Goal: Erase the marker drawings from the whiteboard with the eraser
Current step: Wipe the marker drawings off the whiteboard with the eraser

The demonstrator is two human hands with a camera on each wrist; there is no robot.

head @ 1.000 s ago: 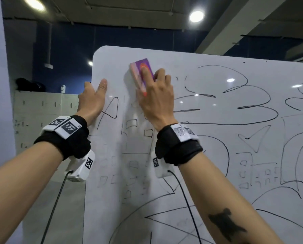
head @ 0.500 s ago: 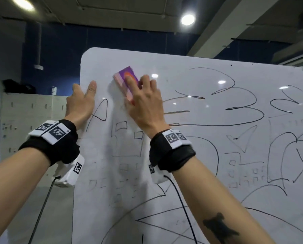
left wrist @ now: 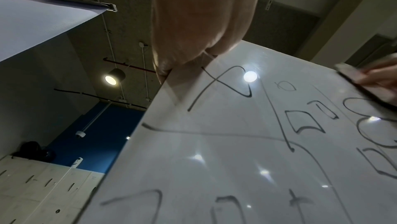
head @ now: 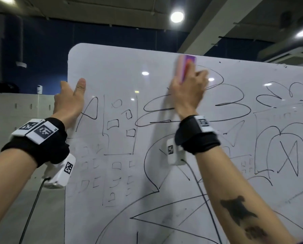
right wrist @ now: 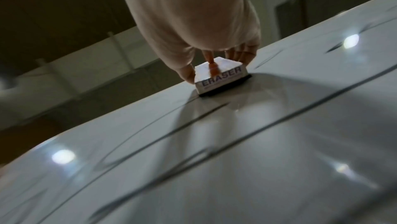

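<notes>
1. Two bare forearms reach up from the foreground, each strapped with a black wristband [head: 41,147] carrying printed marker tags and a small white camera unit with a trailing cable.

2. The left hand [head: 68,101] braces the whiteboard [head: 115,67] at its left edge near the top-left corner, the thumb laid straight on the writing face. The other fingers are hidden behind the edge, so whether they curl round it cannot be told.

3. The right hand [head: 188,92] grips the eraser [head: 186,67] between thumb and fingers and holds it against the board just under the top edge, right of the corner. The wrist view shows the block, marked ERASER, with its dark pad flat on the surface and a forefinger along its back.

4. The eraser sits over the upper loop of a cloud-shaped outline [head: 231,103]. A strip along the top-left corner is bare of ink; a triangle [head: 90,110] and a building sketch with small windows [head: 119,124] remain below, with more drawings toward the right edge and bottom.

5. Most of the task looks unfinished. Wiping well here likely means keeping the pad flat with even pressure, overlapping passes downward from the top edge, while the left hand steadies the board against the push.

6. Beyond the board: pale lockers [head: 20,110], a dark blue wall, and ceiling spotlights [head: 177,16].
</notes>
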